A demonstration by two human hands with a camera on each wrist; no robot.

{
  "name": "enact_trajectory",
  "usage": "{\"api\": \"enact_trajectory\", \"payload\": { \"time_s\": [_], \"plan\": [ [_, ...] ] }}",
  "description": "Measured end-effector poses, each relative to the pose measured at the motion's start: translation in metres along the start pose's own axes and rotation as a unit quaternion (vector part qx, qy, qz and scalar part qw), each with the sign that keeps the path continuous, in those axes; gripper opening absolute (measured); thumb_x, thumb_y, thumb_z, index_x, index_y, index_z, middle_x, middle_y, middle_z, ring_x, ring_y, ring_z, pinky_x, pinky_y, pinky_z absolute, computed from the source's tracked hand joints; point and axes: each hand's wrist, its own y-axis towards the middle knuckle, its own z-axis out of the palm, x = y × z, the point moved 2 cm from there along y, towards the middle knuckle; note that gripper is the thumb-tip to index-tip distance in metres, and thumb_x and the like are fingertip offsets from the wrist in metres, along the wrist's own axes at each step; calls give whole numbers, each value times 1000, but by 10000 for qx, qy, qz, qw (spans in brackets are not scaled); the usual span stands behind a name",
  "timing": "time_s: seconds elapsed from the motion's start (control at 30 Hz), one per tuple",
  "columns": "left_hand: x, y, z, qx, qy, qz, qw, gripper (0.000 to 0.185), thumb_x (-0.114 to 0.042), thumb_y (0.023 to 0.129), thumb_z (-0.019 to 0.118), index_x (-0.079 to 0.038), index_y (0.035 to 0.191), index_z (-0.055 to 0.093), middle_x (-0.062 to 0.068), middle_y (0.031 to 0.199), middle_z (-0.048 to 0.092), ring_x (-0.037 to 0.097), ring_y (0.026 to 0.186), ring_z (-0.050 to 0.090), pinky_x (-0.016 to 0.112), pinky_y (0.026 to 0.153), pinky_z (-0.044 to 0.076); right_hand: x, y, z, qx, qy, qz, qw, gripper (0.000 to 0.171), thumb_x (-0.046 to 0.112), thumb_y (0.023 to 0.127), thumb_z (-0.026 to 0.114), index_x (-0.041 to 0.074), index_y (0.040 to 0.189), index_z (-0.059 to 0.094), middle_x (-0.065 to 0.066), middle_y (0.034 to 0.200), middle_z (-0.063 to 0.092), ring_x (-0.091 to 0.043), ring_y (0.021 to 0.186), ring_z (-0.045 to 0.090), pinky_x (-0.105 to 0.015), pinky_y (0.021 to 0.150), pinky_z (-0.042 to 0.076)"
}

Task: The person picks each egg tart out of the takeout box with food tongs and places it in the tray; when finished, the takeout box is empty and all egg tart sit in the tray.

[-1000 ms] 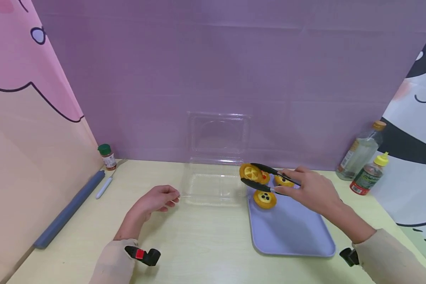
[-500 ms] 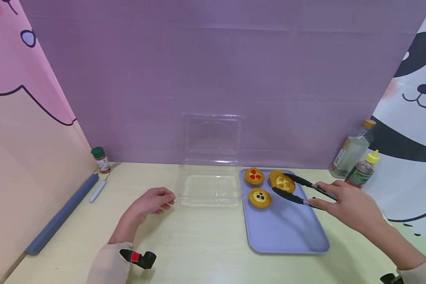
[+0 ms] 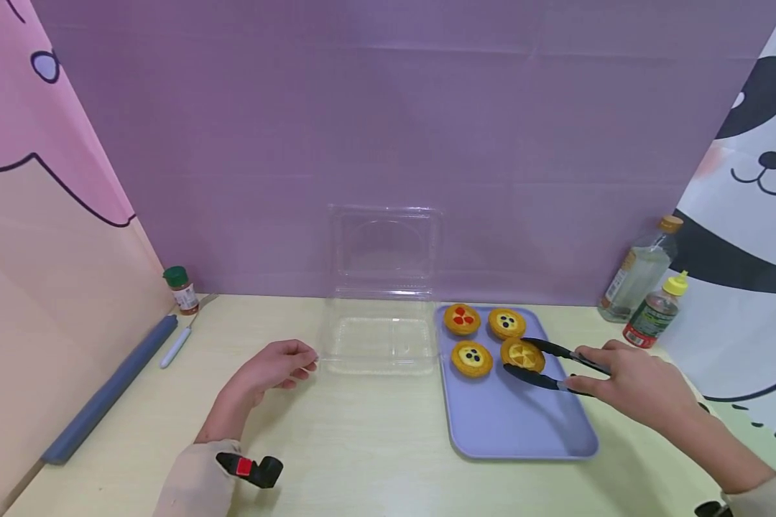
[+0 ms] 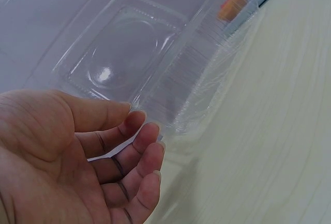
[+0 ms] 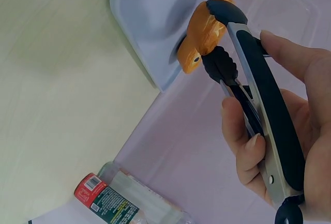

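My right hand [image 3: 598, 372] grips black tongs [image 3: 550, 362] that clamp a tart with yellow filling [image 3: 522, 354] at the purple tray [image 3: 524, 424]. In the right wrist view the tongs [image 5: 258, 79] squeeze that tart [image 5: 207, 27] edge-on over the tray [image 5: 150, 6]. Three more tarts lie on the tray: a red-topped one [image 3: 462, 319] and two with dark dots [image 3: 506, 322] [image 3: 471, 358]. My left hand [image 3: 278, 366] rests on the table, fingers loosely curled and holding nothing, beside the front left corner of an open clear clamshell box [image 3: 378, 337]. The left wrist view shows the fingers [image 4: 145, 151] near the box [image 4: 155, 79].
A green-capped spice jar [image 3: 181, 289], a white pen-like tool [image 3: 174, 346] and a grey-blue bar [image 3: 103, 395] sit at the left. Two bottles [image 3: 640, 280] [image 3: 653, 312] stand at the back right. A purple backdrop closes off the far side of the table.
The tongs carried the yellow tart from the tray's left edge by the box to the right, then down to the tray's front right spot. My left hand stayed put.
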Motion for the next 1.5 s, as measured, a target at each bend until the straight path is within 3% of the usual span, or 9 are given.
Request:
{"api": "enact_trajectory", "payload": {
  "time_s": [0.53, 1.17, 1.5],
  "plan": [
    [-2, 0, 0, -9, -17, 11, 10000, 29, -22, 104, 52, 2, 118, 60, 16, 111, 66, 25, 99, 62, 34, 78, 50, 3, 5, 10, 10, -19, -22, 10000, 67, 66, 80, 70, 15, 124, 72, -10, 105, 69, -14, 67, 59, -35, 48, 40],
    [-1, -2, 0, 15, -34, -5, 10000, 29, -21, 105, 51, 2, 120, 59, 16, 112, 66, 26, 99, 62, 34, 78, 50, -5, 10, 8, 379, 142, 122, 9991, 82, 76, 77, 66, 12, 129, 68, -15, 109, 68, -18, 71, 60, -37, 52, 43],
    [0, 0, 0, -24, -50, -111, 9999, 29, -21, 105, 52, 2, 120, 60, 15, 113, 66, 25, 100, 62, 31, 78, 50, -8, 9, 7, 359, 113, 126, 9992, 90, 78, 75, 66, 8, 132, 65, -16, 108, 68, -18, 69, 58, -36, 51, 43]
  ]
}}
